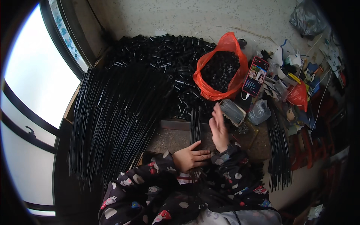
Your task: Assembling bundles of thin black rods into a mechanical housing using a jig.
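Note:
My left hand (189, 158) lies with fingers spread over a small bunch of thin black rods (195, 129), pressing on them close to my body. The bunch runs away from me across the brown worktop (170, 139), its far ends near a pile of short black tubular parts (182, 80). Just right of the rods, my right hand (219, 127) is held up with its fingers stretched out and nothing visible in it. A clear packet of thin pieces (233, 111) sits right beside its fingertips.
A large heap of long black rods (116, 120) spreads at the left by the window. An orange plastic bag (203, 84) of small dark parts stands at the back, next to a lit phone (255, 77). More rods (278, 150) hang at the right, near assorted clutter.

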Demonstrator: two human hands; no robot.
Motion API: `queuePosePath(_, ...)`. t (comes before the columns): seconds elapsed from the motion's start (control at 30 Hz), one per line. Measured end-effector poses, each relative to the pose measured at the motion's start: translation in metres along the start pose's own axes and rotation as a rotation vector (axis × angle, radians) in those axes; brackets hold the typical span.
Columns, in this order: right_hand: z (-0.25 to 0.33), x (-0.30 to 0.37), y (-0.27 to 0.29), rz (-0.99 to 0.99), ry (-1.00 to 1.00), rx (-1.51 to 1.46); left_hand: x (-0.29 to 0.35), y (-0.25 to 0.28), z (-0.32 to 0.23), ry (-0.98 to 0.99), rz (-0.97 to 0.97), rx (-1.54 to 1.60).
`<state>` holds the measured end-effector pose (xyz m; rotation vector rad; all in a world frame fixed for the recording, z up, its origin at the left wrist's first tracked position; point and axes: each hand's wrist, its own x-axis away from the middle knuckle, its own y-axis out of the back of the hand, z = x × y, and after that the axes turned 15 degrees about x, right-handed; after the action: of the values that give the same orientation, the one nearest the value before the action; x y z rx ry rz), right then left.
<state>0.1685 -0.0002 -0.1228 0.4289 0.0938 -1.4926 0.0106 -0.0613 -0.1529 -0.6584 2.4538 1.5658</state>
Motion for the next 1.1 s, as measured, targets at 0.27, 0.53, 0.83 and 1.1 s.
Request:
queuePosePath(0.27, -0.042, 0.022, -0.005, 0.367, -0.846, -0.62, 0.003, -0.009, 0.011, -0.141, 0.041, 0.074)
queuePosePath(0.53, -0.006, 0.009, 0.003, -0.147, 0.083, 0.403, -0.007, 0.0, 0.002, 0.01, 0.076, 0.013)
queuePosePath(0.83, 0.003, 0.027, 0.003, 0.211, -0.183, 0.195, -0.012, 0.003, 0.01, 0.0, -0.074, 0.386)
queuePosePath(1.1, 0.066, 0.073, 0.032, 0.367, -0.05, 0.175, -0.004, -0.003, 0.007, 0.277, -0.222, 0.591)
